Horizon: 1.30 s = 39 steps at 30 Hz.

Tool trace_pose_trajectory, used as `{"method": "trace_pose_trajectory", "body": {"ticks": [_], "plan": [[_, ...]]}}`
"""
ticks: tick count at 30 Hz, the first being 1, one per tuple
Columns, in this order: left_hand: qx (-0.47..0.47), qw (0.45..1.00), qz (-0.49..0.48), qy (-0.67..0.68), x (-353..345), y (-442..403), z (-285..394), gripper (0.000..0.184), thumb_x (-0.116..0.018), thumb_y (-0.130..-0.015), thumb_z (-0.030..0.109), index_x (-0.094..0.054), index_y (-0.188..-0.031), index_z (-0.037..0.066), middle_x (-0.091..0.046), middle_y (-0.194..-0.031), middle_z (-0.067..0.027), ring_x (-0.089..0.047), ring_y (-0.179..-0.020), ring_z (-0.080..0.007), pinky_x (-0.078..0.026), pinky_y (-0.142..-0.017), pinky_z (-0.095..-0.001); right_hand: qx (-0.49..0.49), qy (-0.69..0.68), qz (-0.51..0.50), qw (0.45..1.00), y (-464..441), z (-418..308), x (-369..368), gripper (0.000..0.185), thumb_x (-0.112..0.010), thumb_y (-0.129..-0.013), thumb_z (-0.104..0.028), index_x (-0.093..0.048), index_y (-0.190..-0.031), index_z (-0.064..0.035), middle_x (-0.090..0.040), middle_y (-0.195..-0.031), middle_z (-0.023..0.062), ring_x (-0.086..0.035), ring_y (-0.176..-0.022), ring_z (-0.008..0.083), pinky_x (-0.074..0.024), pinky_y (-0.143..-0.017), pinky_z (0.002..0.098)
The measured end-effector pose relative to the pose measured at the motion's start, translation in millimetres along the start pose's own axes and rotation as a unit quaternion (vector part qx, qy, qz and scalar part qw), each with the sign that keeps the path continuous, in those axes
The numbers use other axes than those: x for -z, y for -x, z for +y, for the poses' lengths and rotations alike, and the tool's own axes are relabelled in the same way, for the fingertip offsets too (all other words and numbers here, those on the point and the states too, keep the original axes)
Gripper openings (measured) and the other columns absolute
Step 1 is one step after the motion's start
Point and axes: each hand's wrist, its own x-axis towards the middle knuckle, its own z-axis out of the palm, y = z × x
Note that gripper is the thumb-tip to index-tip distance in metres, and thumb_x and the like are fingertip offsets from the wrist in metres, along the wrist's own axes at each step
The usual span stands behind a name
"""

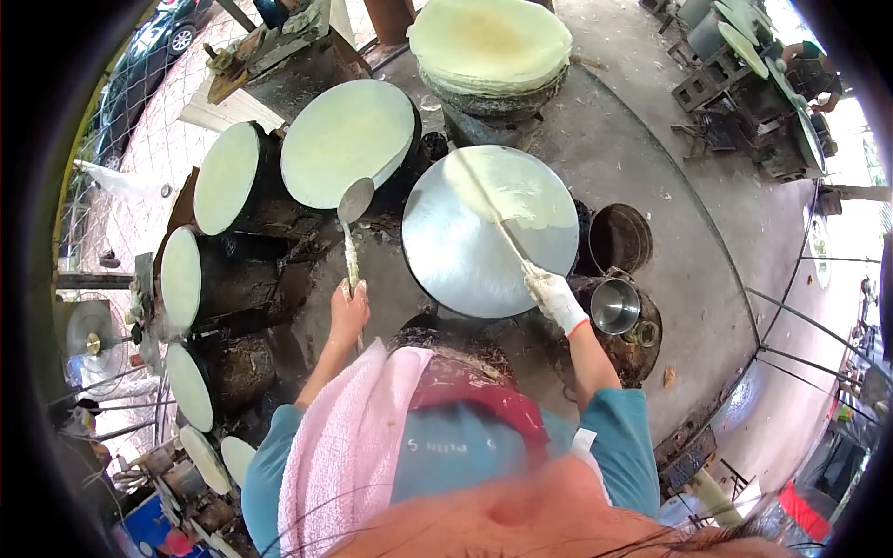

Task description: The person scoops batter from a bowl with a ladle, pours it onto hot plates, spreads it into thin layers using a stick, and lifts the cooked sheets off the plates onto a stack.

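My left hand (350,312) is closed around the batter-coated handle of a metal ladle (356,200), its bowl up beside the griddle. My right hand (558,298), in a white glove with an orange cuff, grips a long thin batter spreader (510,237). The spreader reaches over a round metal griddle (456,270) in front of me. Pale green batter (530,186) covers the far and right part of the griddle; bare shiny metal shows on the near and left part. The spreader's far end is blurred over the batter.
Several round griddles covered with pale green sheets, such as this one (349,144), curve along my left. A tall stack of thin pancakes (490,46) stands at the back. Right of my griddle are a rusty bucket (620,239) and a metal pot (615,306). Another person (809,74) is far right.
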Motion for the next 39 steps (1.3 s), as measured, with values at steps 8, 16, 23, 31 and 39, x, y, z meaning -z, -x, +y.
{"method": "trace_pose_trajectory", "body": {"ticks": [8,16,23,31,39], "plan": [[0.007,0.998,0.016,-0.052,-5.1,0.7,-7.5,0.019,-0.053,-0.094,0.014,-0.045,-0.079,0.006,-0.045,-0.059,0.0016,-0.04,-0.042,-0.0072,-0.033,-0.037,-0.0248,-0.08,0.136,0.002,0.987,-30.5,-26.4,68.2,0.036,-0.063,-0.089,-0.02,-0.061,-0.122,-0.005,-0.05,-0.071,-0.008,-0.036,-0.057,0.0026,-0.0311,-0.048,0.0181],[-0.044,0.977,0.061,-0.198,5.0,-14.7,-34.4,0.022,-0.055,-0.091,0.015,-0.049,-0.078,-0.001,-0.052,-0.061,-0.0118,-0.049,-0.054,-0.0199,-0.04,-0.053,-0.036,0.004,0.14,-0.02,0.99,-5.2,-71.5,54.6,0.038,-0.058,-0.091,-0.008,-0.055,-0.129,-0.0022,-0.057,-0.08,-0.0054,-0.044,-0.064,0.0031,-0.0365,-0.055,0.0176],[-0.18,0.919,0.066,-0.343,-14.3,-65.8,-31.9,0.023,-0.056,-0.09,0.018,-0.052,-0.088,-0.004,-0.061,-0.078,-0.0254,-0.058,-0.072,-0.0421,-0.046,-0.065,-0.0457,-0.104,0.248,-0.123,0.955,1.7,-70.9,34.2,0.037,-0.062,-0.09,-0.019,-0.06,-0.126,-0.0112,-0.047,-0.066,-0.0082,-0.033,-0.048,0.0026,-0.0247,-0.041,0.0201],[-0.189,0.808,-0.025,-0.557,-38.6,-94.2,-3.0,0.023,-0.048,-0.092,0.021,-0.05,-0.095,-0.002,-0.064,-0.076,-0.0239,-0.064,-0.074,-0.0424,-0.051,-0.065,-0.0522,-0.013,0.262,-0.051,0.964,-15.5,-88.3,54.7,0.042,-0.063,-0.09,-0.017,-0.056,-0.13,-0.008,-0.051,-0.072,-0.0085,-0.037,-0.051,0.0017,-0.0297,-0.044,0.0186],[-0.15,0.774,-0.119,-0.604,8.7,2.0,-14.5,0.019,-0.044,-0.091,0.017,-0.049,-0.093,-0.001,-0.064,-0.075,-0.0237,-0.064,-0.073,-0.0419,-0.051,-0.064,-0.0518,-0.142,0.278,-0.151,0.938,40.0,-67.2,30.4,0.036,-0.059,-0.091,-0.022,-0.059,-0.125,-0.0096,-0.045,-0.066,-0.0071,-0.032,-0.046,0.0033,-0.0257,-0.04,0.0201]]}}
